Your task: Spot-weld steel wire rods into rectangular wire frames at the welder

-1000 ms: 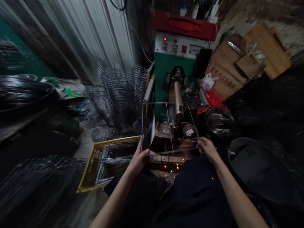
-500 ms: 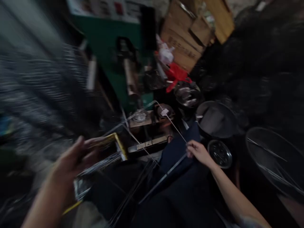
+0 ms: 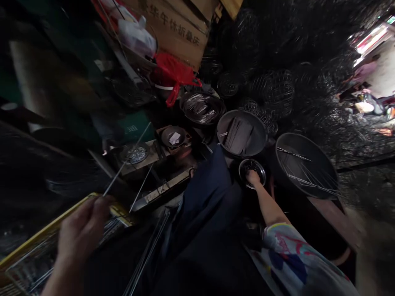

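My left hand (image 3: 84, 228), slightly blurred, is closed around a thin metal rod (image 3: 126, 160) that slants up and to the right. It is above a yellow-rimmed wire basket (image 3: 46, 228) holding metal wires. My right hand (image 3: 253, 177) reaches down into a small shiny metal bowl (image 3: 263, 174) of small dark pieces. Its fingertips are hidden among them, so their grip does not show. Dark blue cloth (image 3: 206, 197) covers my lap, and several thin metal rods (image 3: 151, 250) lie along its left side.
A large pan (image 3: 228, 117) with flat dark strips and a wide basin (image 3: 308, 150) with thin rods stand around the bowl. Farther off are a dish of metal pieces (image 3: 135, 154), a red plastic bag (image 3: 175, 68), a cardboard box (image 3: 182, 35) and heaped dark wirework (image 3: 271, 90).
My right hand has left the end of a wire above my lap and gone down into the bowl. The view has swung right. My left hand now appears lower, by the basket.
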The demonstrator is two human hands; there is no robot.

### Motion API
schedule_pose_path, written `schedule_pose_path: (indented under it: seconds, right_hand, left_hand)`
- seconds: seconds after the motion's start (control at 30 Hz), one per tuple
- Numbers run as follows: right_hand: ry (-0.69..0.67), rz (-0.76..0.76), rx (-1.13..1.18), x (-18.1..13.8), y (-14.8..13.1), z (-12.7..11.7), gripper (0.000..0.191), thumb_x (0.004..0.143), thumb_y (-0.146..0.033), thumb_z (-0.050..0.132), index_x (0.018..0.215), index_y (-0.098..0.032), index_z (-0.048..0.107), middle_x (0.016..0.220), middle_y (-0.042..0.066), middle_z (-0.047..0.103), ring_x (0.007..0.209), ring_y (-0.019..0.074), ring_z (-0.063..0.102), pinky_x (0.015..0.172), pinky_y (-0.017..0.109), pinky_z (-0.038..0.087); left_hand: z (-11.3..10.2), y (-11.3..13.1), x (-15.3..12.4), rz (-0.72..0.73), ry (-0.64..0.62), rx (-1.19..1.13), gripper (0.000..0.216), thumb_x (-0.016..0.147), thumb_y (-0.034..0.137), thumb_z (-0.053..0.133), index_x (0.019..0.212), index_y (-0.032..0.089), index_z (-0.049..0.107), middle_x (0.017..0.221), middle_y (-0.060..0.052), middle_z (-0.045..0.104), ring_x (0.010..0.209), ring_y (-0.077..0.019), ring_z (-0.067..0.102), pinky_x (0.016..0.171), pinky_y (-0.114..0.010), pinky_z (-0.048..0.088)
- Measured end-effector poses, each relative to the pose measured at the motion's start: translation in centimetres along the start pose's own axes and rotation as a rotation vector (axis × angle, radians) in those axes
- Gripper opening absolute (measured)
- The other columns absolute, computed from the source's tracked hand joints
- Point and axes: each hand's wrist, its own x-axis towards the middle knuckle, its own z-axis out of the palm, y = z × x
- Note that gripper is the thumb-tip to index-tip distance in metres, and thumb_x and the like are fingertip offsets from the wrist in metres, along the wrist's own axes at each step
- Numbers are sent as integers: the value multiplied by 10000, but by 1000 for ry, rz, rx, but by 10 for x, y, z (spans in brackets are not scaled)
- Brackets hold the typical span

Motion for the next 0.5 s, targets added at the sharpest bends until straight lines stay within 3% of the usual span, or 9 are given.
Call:
schedule_pose_path:
  seconds: [0.13,0.3,0.4,0.5]
  right_hand:
    - [31,-25,44,10,22,-12,182,804,-255,642,898,-128,731,870,85,728,772,189,675,661,247,493]
    - [78,-14,59,7,34,-27,250,924,-284,540,1051,-119,677,814,34,718,648,126,658,591,216,507]
    - [114,-34,5,-2,23,-30,219,932,-307,569,990,-120,666,783,18,699,636,119,651,632,261,535]
    - [155,-123,-84,-20,7,-36,196,847,-319,624,768,-155,698,630,43,676,602,174,660,611,286,520]
  left_hand:
    - [14,-2,5,31,-44,50,205,768,438,478,795,303,630,636,39,649,641,-208,632,591,-280,448]
    - [21,-16,0,22,-102,4,212,799,437,482,815,295,638,616,43,629,627,-189,614,589,-256,427]
    - [31,-22,-7,6,-139,-58,230,822,431,483,835,264,642,575,45,572,561,-161,547,548,-234,398]
    - [39,-23,-20,48,-191,-180,305,863,458,447,863,210,625,568,40,502,525,-141,466,518,-224,367]
